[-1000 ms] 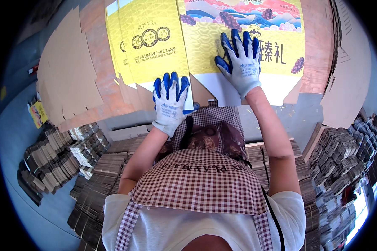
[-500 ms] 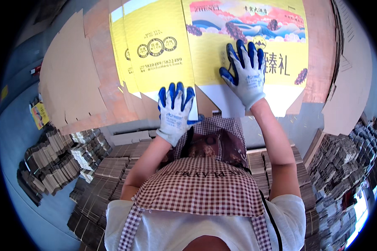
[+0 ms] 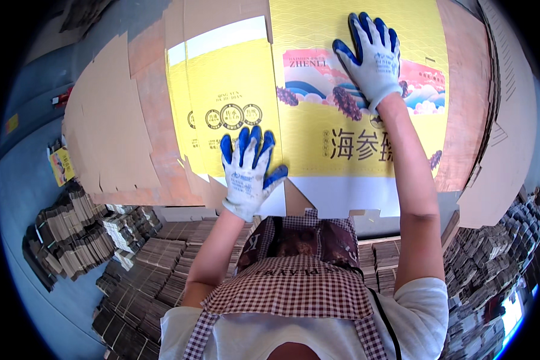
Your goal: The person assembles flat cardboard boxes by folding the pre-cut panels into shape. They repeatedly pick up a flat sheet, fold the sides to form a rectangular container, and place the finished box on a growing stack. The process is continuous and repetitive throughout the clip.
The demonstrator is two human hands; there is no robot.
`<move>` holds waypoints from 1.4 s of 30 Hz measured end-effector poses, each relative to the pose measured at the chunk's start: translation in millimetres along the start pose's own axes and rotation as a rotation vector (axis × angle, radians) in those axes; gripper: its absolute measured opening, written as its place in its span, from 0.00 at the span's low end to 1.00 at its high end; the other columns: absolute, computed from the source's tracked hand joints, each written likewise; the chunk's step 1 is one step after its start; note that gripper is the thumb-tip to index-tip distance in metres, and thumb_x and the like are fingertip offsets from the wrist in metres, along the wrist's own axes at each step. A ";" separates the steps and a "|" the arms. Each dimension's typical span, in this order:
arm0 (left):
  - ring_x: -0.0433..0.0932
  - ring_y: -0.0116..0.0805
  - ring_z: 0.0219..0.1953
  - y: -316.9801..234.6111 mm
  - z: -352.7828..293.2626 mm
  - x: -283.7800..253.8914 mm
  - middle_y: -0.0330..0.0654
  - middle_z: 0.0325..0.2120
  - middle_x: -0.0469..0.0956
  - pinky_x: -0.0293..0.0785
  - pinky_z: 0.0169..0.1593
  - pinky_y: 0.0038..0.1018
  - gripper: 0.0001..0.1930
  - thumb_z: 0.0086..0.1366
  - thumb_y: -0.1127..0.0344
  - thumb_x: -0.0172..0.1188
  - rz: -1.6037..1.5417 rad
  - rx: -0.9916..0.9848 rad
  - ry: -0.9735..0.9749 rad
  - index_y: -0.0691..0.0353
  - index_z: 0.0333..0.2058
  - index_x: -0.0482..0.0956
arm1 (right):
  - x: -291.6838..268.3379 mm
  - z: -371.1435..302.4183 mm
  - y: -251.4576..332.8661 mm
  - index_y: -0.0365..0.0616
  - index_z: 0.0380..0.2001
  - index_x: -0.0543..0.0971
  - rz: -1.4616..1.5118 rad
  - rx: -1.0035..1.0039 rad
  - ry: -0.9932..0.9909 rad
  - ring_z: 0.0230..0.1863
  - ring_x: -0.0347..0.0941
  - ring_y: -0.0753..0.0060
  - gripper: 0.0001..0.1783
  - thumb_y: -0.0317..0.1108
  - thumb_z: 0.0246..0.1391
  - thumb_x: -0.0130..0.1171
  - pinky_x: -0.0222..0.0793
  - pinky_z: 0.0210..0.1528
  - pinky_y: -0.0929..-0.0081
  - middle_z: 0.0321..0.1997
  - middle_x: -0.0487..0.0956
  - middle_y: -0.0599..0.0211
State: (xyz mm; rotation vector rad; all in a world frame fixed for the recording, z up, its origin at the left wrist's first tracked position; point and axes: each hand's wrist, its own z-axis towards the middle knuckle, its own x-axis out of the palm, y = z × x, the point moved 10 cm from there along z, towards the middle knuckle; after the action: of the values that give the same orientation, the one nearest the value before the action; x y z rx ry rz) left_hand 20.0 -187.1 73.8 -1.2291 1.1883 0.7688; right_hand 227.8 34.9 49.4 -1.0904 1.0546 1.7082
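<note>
A flat printed cardboard box blank (image 3: 318,144), yellow with a pink and blue wave picture and white flaps, lies spread out in front of me. My left hand (image 3: 249,171), in a white glove with blue fingertips, rests on the blank's narrower left panel near its lower edge, fingers stretched out. Farther up and to the right, my right hand (image 3: 375,60) lies on the wide panel above the wave picture. It wears the same kind of glove, with its fingers spread and nothing gripped. Part of the printing is hidden under both hands and the right forearm.
Under the blank is a worn wooden tabletop (image 3: 147,108). Plain brown cardboard sheets (image 3: 102,120) lie at its left, and another brown sheet (image 3: 510,126) at its right. Bundled cardboard stacks (image 3: 156,264) stand on the floor below, with more piles (image 3: 480,264) to the right.
The blank has come nearer to me, showing more of its far part. My right hand has moved up across the wide panel. The left hand has shifted slightly, its thumb now spread out.
</note>
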 end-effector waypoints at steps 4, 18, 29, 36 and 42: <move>0.57 0.54 0.67 22.5 60.1 -9.7 0.50 0.64 0.63 0.44 0.69 0.53 0.34 0.58 0.52 0.63 0.059 -0.021 -0.093 0.58 0.61 0.68 | -6.6 51.4 5.0 0.41 0.62 0.68 0.077 -0.030 0.007 0.68 0.57 0.44 0.36 0.52 0.56 0.57 0.47 0.70 0.49 0.66 0.66 0.48; 0.64 0.48 0.63 88.6 200.7 -30.2 0.46 0.57 0.71 0.52 0.67 0.45 0.25 0.63 0.56 0.62 0.100 -0.124 -0.376 0.54 0.57 0.73 | 45.3 164.1 14.6 0.42 0.61 0.69 0.100 -0.097 0.001 0.68 0.58 0.50 0.35 0.54 0.57 0.54 0.46 0.71 0.50 0.64 0.68 0.51; 0.69 0.46 0.51 102.1 220.7 -40.7 0.45 0.43 0.75 0.64 0.58 0.38 0.17 0.60 0.64 0.64 -0.059 -0.099 -0.415 0.52 0.49 0.82 | 37.3 173.4 27.6 0.43 0.54 0.74 0.235 -0.284 -0.102 0.57 0.68 0.50 0.29 0.46 0.50 0.62 0.59 0.62 0.57 0.53 0.75 0.53; 0.69 0.44 0.51 104.6 221.7 -38.2 0.43 0.45 0.74 0.64 0.58 0.37 0.18 0.57 0.67 0.67 -0.141 -0.106 -0.384 0.55 0.48 0.82 | 35.8 175.0 28.8 0.43 0.53 0.75 0.278 -0.310 -0.098 0.55 0.68 0.49 0.29 0.45 0.49 0.64 0.61 0.60 0.58 0.51 0.75 0.53; 0.69 0.44 0.50 101.3 216.7 -37.1 0.43 0.40 0.75 0.53 0.65 0.48 0.17 0.55 0.61 0.68 -0.129 -0.032 -0.422 0.52 0.44 0.84 | 41.5 174.7 31.6 0.42 0.52 0.75 0.279 -0.336 -0.075 0.55 0.69 0.50 0.29 0.44 0.48 0.64 0.61 0.61 0.59 0.51 0.75 0.53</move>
State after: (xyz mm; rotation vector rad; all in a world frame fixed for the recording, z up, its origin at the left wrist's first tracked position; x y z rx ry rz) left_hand -28.6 49.8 62.5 -1.0891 0.7480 0.8991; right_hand 144.8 196.5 64.3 -1.1120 0.9261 2.1916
